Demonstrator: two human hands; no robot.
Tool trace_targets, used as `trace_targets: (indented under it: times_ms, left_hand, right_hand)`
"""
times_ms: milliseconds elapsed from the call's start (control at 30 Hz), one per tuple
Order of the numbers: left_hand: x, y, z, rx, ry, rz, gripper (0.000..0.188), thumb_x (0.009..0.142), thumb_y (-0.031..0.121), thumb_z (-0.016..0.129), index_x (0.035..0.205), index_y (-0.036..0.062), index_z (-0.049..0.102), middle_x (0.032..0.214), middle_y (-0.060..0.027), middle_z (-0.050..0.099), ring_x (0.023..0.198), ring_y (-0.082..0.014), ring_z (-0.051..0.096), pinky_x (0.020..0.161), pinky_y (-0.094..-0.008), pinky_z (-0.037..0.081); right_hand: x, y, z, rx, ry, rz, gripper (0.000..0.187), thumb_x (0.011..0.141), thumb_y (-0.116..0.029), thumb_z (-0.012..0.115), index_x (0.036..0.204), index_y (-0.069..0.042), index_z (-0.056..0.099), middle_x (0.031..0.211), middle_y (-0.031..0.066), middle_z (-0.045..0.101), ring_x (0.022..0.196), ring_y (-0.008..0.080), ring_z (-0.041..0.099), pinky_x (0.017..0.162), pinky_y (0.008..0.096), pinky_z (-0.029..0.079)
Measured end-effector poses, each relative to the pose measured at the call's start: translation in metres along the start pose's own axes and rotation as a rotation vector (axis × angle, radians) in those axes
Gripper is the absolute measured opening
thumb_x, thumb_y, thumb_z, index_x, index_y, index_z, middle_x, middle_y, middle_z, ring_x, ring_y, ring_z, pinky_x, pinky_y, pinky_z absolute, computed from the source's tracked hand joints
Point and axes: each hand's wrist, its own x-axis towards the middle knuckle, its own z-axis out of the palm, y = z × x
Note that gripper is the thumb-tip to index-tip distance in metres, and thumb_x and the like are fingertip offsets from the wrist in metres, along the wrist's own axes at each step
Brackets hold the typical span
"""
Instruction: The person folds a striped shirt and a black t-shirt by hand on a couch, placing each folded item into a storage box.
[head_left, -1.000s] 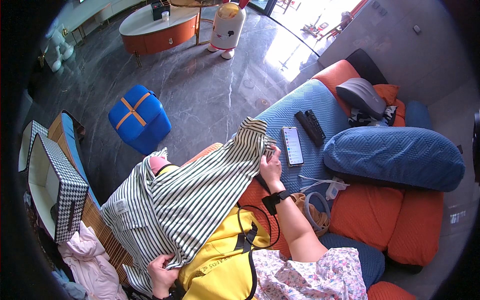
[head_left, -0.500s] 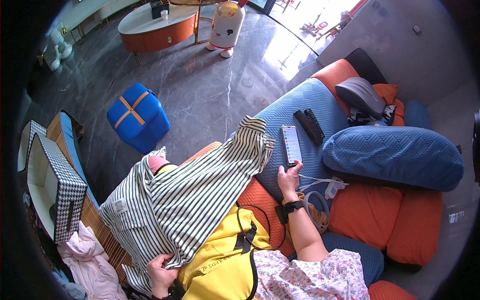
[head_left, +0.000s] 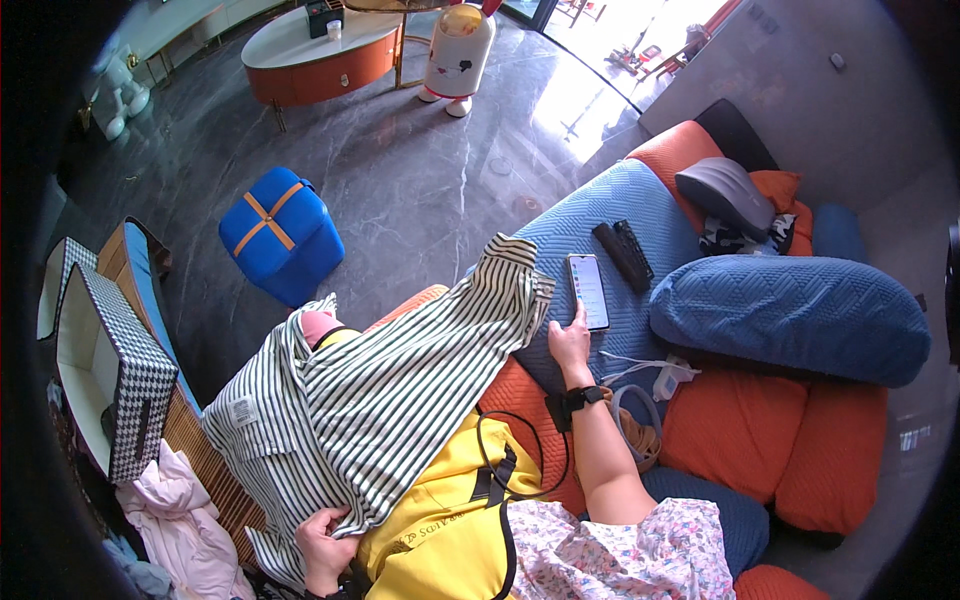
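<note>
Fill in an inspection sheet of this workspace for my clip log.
Surface: blue quilted sofa cover, orange cushions nearby.
Things handled: striped shirt, spread out; lit phone on the sofa cover.
Clutter: dark remotes beside the phone; pink garment by the houndstooth box.
Hands: left hand grips the shirt's edge; right hand points at the phone's screen.
Cables: black cord loops over yellow garment; white cable near blue cushion.
Surroundings: dark floor, blue box, orange-sided table.

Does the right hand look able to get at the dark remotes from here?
Probably yes: the right hand is at the phone, close to the remotes, which lie uncovered on the blue seat, nothing tall between.
</note>
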Motion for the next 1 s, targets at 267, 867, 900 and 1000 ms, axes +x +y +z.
trace_targets:
  times_ms: [267,867,900,1000]
  left_hand:
    - [0.003,0.006,-0.002,-0.003,-0.041,-0.042,0.025,0.063,0.011,0.079,0.084,-0.0013,0.073,0.077,-0.0142,0.072,0.069,-0.0231,0.071,0.064,-0.0304,0.055]
    - [0.004,0.004,0.0,0.002,-0.044,-0.017,0.024,0.064,0.012,0.079,0.083,-0.0013,0.072,0.077,-0.0136,0.072,0.069,-0.022,0.071,0.063,-0.0295,0.055]
    - [0.003,0.001,0.0,0.005,-0.044,-0.024,0.024,0.064,0.012,0.079,0.084,-0.0011,0.073,0.076,-0.0131,0.072,0.068,-0.0205,0.071,0.062,-0.0289,0.054]
    - [0.003,0.001,0.001,0.003,-0.047,-0.035,0.024,0.064,0.011,0.08,0.084,-0.0009,0.073,0.074,-0.0124,0.072,0.065,-0.0181,0.07,0.06,-0.028,0.054]
  right_hand:
    - [-0.012,-0.016,0.007,0.02,0.041,-0.096,0.08,0.079,-0.02,0.059,0.147,-0.003,0.02,0.079,0.0229,0.068,0.076,0.0429,0.066,0.078,0.0497,0.052]
    - [-0.003,-0.009,0.018,0.147,0.112,0.02,0.091,0.079,-0.022,0.059,0.145,0.005,0.003,0.092,0.0325,0.065,0.088,0.0479,0.064,0.085,0.0499,0.05]
    - [-0.002,-0.008,0.019,0.148,0.111,0.02,0.091,0.079,-0.022,0.059,0.145,0.005,0.003,0.092,0.0325,0.065,0.088,0.0479,0.064,0.085,0.0499,0.05]
    - [0.005,-0.008,0.019,0.11,0.157,0.048,0.091,0.078,-0.024,0.06,0.144,0.008,0.006,0.101,0.0376,0.062,0.093,0.0492,0.062,0.088,0.0494,0.049]
